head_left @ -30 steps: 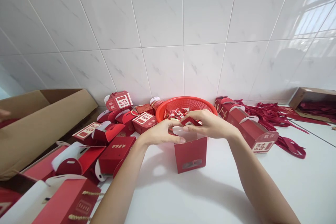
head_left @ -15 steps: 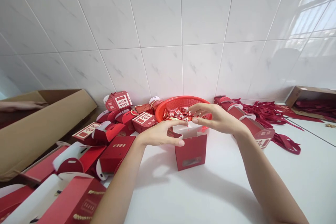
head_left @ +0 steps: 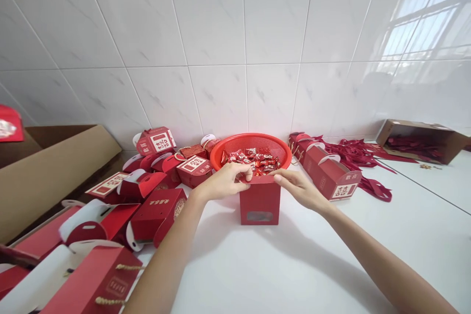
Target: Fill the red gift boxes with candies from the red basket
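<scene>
A red paper gift box with a small clear window low on its front stands upright on the white table. Its top edge is pinched at the left by my left hand, fingers curled in. At the right corner of that edge, my right hand has thumb and fingers closed on the card. The box's inside is hidden from me. Right behind it, a red plastic basket holds many wrapped candies.
Red gift boxes crowd the left side, beside a large cardboard carton. A blurred red box hangs above the carton. At right are a row of boxes, dark red ribbons and an open carton. A tiled wall stands behind.
Both hands have come down onto the box's top edge and closed there. The white inner flaps no longer show. Another person's hand has left the carton, and a red box appears above it.
</scene>
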{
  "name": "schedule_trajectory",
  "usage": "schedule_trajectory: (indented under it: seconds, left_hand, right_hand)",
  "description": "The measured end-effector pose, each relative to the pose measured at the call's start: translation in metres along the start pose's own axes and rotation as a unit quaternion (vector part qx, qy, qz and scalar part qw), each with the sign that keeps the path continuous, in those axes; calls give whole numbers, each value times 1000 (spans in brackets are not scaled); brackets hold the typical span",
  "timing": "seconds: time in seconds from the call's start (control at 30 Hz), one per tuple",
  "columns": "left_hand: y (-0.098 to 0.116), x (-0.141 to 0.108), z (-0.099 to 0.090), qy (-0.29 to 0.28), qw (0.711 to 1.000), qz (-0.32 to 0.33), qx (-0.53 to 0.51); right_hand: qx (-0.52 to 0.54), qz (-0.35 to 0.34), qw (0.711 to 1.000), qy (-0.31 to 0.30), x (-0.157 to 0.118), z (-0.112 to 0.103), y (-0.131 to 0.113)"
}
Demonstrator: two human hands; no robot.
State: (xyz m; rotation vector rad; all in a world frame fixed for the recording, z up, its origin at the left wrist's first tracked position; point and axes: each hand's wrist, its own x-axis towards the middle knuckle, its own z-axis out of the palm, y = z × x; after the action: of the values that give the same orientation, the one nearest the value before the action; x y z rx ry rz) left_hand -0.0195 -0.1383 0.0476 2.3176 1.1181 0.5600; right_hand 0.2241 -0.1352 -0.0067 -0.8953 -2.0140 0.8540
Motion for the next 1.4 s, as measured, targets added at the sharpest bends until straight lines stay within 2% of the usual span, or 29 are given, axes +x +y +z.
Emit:
schedule_trajectory:
  seconds: [0.13,0.23,0.33,0.53,0.67,0.8,0.9,0.97,1.07,1.13,1.23,1.33,1.4]
  left_hand:
    - [4,-1,1,-2,1000,-12,4]
    - [3,-1,2,9,1000,-20,-9]
    - [2,-1,3,17,999,-31,-18]
    - [-3,-2,0,-1,997,-32,-71]
    - [-7,1,3,15,998,-24,-53]
    - [-10,5,8,35,998,-16,-39]
    - [-12,5,7,27,998,-10,-59]
    - [-17,4,4,0,995,-2,-97]
    - [-29,2,-1,-64,981,0,-183]
    - [-36,2,-2,-78,969,-12,-232]
    - [-35,4,4,-50,963,-20,-263]
    - [-18,5,13,-15,966,1,-258]
    - [-6,3,15,3,964,23,-263]
  right_hand:
    - [-7,1,998,57,-3,11,-2]
    - [-18,-2,997,77,-3,14,-2]
    - [-18,-3,996,83,-3,14,-1]
    - [-6,5,997,76,0,11,-1]
    - [-11,10,997,70,1,16,6]
    - [-11,8,996,92,-1,25,17]
    - [11,3,997,81,-3,27,20]
    - [31,0,997,75,-4,27,20]
    - [72,-4,995,70,-5,25,19]
    - [102,-7,992,69,-7,22,18]
    - [157,6,985,67,-14,16,8]
    - [185,37,979,80,-30,1,-10]
    - [141,39,977,154,-48,-19,-21]
